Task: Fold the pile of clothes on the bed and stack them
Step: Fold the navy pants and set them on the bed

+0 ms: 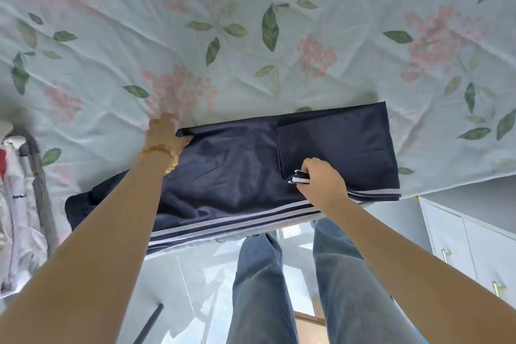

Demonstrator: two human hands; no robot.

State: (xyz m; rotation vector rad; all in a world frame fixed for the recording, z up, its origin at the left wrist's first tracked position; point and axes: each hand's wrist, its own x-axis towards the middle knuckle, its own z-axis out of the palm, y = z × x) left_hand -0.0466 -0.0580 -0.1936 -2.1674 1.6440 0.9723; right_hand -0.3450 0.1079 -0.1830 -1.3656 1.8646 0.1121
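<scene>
Navy track trousers (237,176) with white side stripes lie flat across the near edge of the bed (251,36), partly folded, with a doubled layer at the right end. My left hand (164,131) grips the far left corner of the fabric. My right hand (321,179) pinches the striped cuff of the folded-over layer near the middle. A dark ribbed band pokes out under my left forearm at the lower left.
The bed carries a pale sheet with pink flowers and green leaves. A heap of light clothes (16,204) lies at the left edge. A white cabinet (469,240) with metal handles stands at the right. My legs in jeans stand against the bed's edge.
</scene>
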